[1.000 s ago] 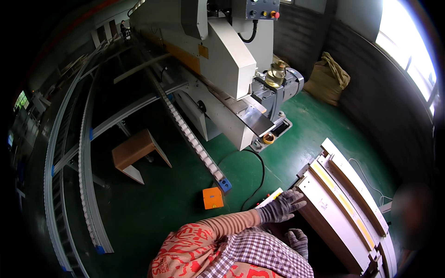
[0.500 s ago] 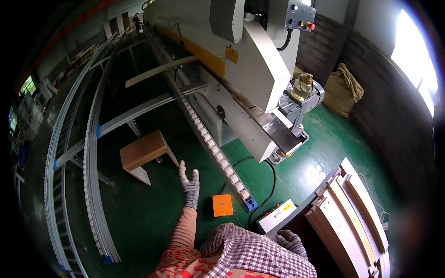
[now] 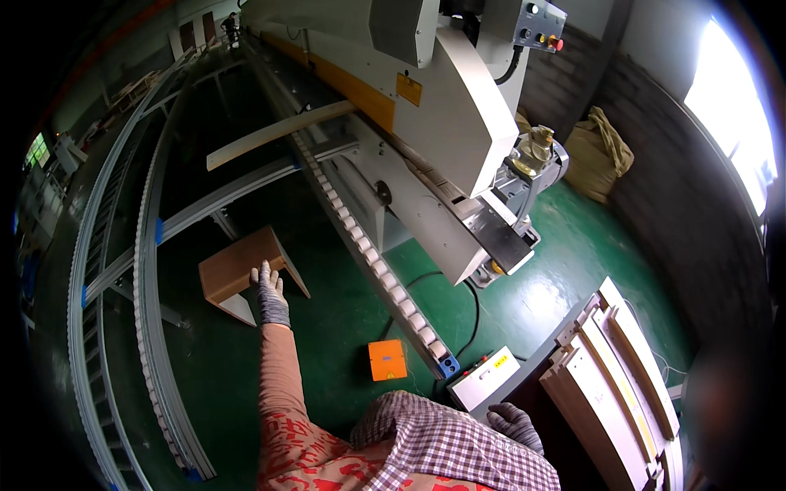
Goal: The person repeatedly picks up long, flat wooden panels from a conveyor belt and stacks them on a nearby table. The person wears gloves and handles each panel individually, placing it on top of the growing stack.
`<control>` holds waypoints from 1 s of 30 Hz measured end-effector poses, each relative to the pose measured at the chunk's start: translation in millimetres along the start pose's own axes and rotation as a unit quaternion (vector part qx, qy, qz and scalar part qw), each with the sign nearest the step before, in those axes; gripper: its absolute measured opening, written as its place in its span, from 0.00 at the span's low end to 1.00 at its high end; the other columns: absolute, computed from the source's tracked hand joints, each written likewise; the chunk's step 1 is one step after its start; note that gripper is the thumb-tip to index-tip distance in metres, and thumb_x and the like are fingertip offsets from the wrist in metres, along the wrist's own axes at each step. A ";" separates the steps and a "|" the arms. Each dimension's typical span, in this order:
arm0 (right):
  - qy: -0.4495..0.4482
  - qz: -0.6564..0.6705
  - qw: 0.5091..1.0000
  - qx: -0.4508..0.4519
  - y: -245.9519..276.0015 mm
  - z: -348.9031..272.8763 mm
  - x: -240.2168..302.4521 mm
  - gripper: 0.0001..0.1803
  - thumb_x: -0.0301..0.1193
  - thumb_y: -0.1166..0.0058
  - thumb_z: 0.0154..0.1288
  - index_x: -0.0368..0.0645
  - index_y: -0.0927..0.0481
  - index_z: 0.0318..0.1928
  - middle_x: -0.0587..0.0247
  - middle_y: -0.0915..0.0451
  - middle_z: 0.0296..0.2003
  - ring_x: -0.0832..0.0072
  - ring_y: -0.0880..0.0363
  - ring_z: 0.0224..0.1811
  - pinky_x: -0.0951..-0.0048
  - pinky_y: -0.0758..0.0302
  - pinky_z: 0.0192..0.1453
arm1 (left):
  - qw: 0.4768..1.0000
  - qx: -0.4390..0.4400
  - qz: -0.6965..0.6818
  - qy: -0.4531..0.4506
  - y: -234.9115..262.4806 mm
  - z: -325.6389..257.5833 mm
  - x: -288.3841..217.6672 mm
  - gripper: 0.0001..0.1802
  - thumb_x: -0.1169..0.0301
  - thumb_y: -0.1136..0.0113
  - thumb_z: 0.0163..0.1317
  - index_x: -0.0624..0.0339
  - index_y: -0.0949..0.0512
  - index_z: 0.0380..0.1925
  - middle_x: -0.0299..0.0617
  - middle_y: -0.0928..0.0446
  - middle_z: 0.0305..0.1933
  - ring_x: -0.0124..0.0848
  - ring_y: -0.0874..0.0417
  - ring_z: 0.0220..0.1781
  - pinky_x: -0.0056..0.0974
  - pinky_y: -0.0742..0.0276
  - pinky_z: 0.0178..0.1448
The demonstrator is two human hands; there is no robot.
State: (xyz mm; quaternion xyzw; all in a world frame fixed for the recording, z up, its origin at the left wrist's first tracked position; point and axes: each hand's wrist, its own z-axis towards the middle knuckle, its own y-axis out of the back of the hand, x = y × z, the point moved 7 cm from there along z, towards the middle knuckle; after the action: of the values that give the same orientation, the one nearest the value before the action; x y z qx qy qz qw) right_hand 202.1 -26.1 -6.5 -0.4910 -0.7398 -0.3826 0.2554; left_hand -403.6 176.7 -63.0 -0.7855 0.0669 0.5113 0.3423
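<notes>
My left hand (image 3: 269,293), in a glove with a grey-striped cuff, reaches forward with its fingers stretched out and nothing in them. In the picture it overlaps the right side of a low brown wooden stool (image 3: 239,263) with pale side panels; whether they touch, I cannot tell. Beside my checked apron (image 3: 446,438) is my right hand (image 3: 514,425), in a dark grey glove. Its fingers look loosely extended, and nothing shows in them. To its right lies a stack of pale, edged boards (image 3: 602,376) on a dark support.
A rail of white rollers (image 3: 372,255) runs along the large white machine (image 3: 467,106). A long thin strip (image 3: 278,131) lies across it. Metal roller rails (image 3: 147,327) stand left. An orange box (image 3: 386,360), a white control box (image 3: 489,378) and a black cable (image 3: 477,315) sit low ahead.
My left hand has swung left and forward, from right of the stool to in front of it. The view has shifted slightly; my right hand stays by the apron.
</notes>
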 end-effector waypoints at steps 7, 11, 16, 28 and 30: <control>0.017 0.039 0.999 -0.024 5.9 3.0 -4.9 0.15 0.31 0.43 0.69 0.34 0.21 0.52 0.59 0.17 0.40 0.75 0.21 0.41 0.72 0.24 0.49 | 0.997 0.017 -0.069 0.035 -6.0 50.3 1.1 0.48 0.53 0.37 0.64 0.51 0.55 0.75 0.53 0.48 0.77 0.50 0.43 0.77 0.50 0.45 0.77; -0.001 0.064 0.997 -0.035 8.4 0.0 12.4 0.16 0.31 0.43 0.68 0.34 0.20 0.51 0.60 0.17 0.39 0.74 0.20 0.39 0.72 0.23 0.46 | 0.986 0.019 -0.148 0.073 8.0 87.1 4.4 0.49 0.45 0.37 0.62 0.46 0.51 0.76 0.46 0.54 0.80 0.45 0.50 0.80 0.47 0.52 0.79; -0.003 0.051 0.998 -0.046 8.9 -2.6 34.4 0.17 0.32 0.42 0.66 0.33 0.20 0.51 0.60 0.17 0.38 0.73 0.20 0.39 0.71 0.23 0.45 | 0.981 -0.027 -0.175 0.085 20.9 119.3 0.0 0.52 0.39 0.38 0.59 0.47 0.51 0.76 0.41 0.58 0.82 0.41 0.54 0.82 0.45 0.55 0.81; -0.017 0.130 0.991 -0.033 3.5 5.2 21.4 0.17 0.32 0.43 0.69 0.33 0.22 0.52 0.59 0.17 0.40 0.73 0.19 0.42 0.70 0.20 0.48 | 0.985 -0.106 -0.129 0.043 36.3 150.4 -48.9 0.56 0.41 0.35 0.57 0.47 0.54 0.76 0.46 0.57 0.81 0.47 0.52 0.81 0.52 0.52 0.80; -0.009 0.145 0.989 -0.039 6.6 5.8 12.7 0.17 0.33 0.43 0.70 0.33 0.22 0.53 0.59 0.17 0.41 0.73 0.20 0.43 0.69 0.21 0.49 | 0.985 -0.107 -0.128 0.044 38.0 165.9 -47.5 0.57 0.40 0.34 0.55 0.46 0.55 0.77 0.46 0.57 0.81 0.47 0.52 0.81 0.51 0.51 0.80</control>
State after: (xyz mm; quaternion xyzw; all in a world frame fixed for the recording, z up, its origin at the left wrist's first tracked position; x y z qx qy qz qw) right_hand 203.2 -13.2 1.8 -0.6064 -0.6472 -0.3658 0.2822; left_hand -568.8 236.8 -80.9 -0.8414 -0.0743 0.4322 0.3158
